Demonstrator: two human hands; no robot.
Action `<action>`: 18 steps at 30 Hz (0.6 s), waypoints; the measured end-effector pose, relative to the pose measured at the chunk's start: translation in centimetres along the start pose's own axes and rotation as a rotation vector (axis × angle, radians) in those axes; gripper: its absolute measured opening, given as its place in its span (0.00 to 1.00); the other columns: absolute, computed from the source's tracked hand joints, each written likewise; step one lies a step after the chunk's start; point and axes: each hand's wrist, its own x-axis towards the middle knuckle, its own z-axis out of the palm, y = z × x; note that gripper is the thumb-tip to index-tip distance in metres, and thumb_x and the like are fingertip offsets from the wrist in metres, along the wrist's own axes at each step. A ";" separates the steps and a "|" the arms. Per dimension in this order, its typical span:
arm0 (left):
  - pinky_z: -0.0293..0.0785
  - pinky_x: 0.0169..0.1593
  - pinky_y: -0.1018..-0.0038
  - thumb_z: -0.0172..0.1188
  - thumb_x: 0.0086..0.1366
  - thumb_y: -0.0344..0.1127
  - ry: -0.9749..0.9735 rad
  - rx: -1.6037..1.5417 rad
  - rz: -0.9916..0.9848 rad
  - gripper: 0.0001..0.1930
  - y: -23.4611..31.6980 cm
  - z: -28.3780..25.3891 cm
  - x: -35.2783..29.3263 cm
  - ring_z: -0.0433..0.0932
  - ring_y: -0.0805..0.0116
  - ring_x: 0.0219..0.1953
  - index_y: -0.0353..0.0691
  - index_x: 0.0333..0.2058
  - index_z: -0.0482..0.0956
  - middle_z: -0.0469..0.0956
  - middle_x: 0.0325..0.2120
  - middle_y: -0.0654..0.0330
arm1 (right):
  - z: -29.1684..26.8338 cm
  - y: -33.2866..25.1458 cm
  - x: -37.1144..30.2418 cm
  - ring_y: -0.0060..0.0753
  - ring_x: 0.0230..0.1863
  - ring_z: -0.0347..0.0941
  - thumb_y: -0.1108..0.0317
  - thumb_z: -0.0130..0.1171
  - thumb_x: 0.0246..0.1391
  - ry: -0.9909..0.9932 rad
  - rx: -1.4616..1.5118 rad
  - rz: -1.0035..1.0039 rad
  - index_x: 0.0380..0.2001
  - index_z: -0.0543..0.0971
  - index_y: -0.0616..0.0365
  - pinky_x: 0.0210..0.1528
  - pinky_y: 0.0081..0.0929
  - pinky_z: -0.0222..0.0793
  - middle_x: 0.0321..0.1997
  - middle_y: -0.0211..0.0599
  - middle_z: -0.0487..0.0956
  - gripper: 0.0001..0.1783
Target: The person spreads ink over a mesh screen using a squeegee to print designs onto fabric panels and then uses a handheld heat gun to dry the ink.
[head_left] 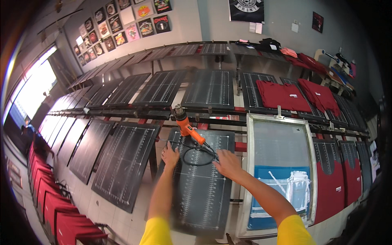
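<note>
An orange heat gun (189,130) with a metal nozzle lies at the far end of a black printing board (202,183) marked with white scales. Its black cord (197,164) loops over the board below the handle. My right hand (227,164) has its fingers closed on the cord at the right of the loop. At the board's left edge is my left hand (170,156), its fingers apart and a fingertip close to the cord; whether it touches the cord I cannot tell.
A framed printing screen (281,134) with a blue lower part stands right of the board. Red shirts (283,96) lie on boards behind it; more red cloth (61,210) hangs at the lower left. Rows of black boards (126,163) on metal rails stretch left and back.
</note>
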 end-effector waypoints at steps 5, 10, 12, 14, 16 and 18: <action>0.65 0.61 0.51 0.55 0.66 0.47 0.039 -0.206 0.025 0.31 -3.4 2.4 5.0 0.69 0.43 0.60 0.40 0.64 0.63 0.70 0.57 0.41 | 7.8 -2.1 11.5 0.53 0.47 0.75 0.62 0.66 0.50 0.002 -0.053 0.006 0.58 0.66 0.65 0.47 0.45 0.71 0.45 0.50 0.76 0.35; 0.59 0.66 0.54 0.59 0.64 0.44 0.225 -0.148 0.187 0.24 -2.8 2.6 4.7 0.62 0.43 0.65 0.36 0.55 0.74 0.71 0.57 0.43 | 14.7 0.4 16.9 0.54 0.47 0.79 0.64 0.63 0.51 -0.071 -0.143 0.188 0.64 0.60 0.64 0.45 0.44 0.76 0.48 0.54 0.79 0.39; 0.59 0.66 0.58 0.56 0.68 0.43 0.110 -0.301 0.129 0.27 -2.2 0.9 4.1 0.64 0.47 0.65 0.35 0.61 0.68 0.69 0.61 0.44 | 15.3 0.8 17.3 0.54 0.45 0.80 0.64 0.61 0.51 -0.076 -0.124 0.218 0.65 0.59 0.62 0.43 0.45 0.77 0.47 0.53 0.79 0.39; 0.62 0.64 0.65 0.54 0.70 0.41 0.096 -0.496 0.114 0.27 -2.3 0.4 3.7 0.68 0.52 0.63 0.32 0.63 0.65 0.69 0.62 0.46 | 14.3 0.0 17.3 0.54 0.44 0.80 0.65 0.60 0.50 -0.089 -0.049 0.216 0.65 0.58 0.59 0.42 0.46 0.77 0.46 0.53 0.80 0.39; 0.65 0.62 0.69 0.53 0.72 0.37 0.221 -0.773 0.144 0.22 -5.8 0.4 5.0 0.71 0.61 0.59 0.31 0.60 0.70 0.72 0.59 0.52 | 12.0 -2.1 17.2 0.55 0.43 0.80 0.66 0.60 0.48 -0.100 0.083 0.188 0.66 0.58 0.56 0.43 0.47 0.76 0.46 0.54 0.80 0.41; 0.73 0.53 0.71 0.52 0.72 0.35 0.172 -1.461 -0.173 0.17 -6.5 -1.0 4.6 0.76 0.65 0.49 0.32 0.54 0.75 0.77 0.47 0.55 | 9.0 -3.4 15.2 0.57 0.43 0.80 0.67 0.60 0.46 -0.024 0.264 0.105 0.66 0.57 0.55 0.44 0.49 0.75 0.45 0.55 0.80 0.42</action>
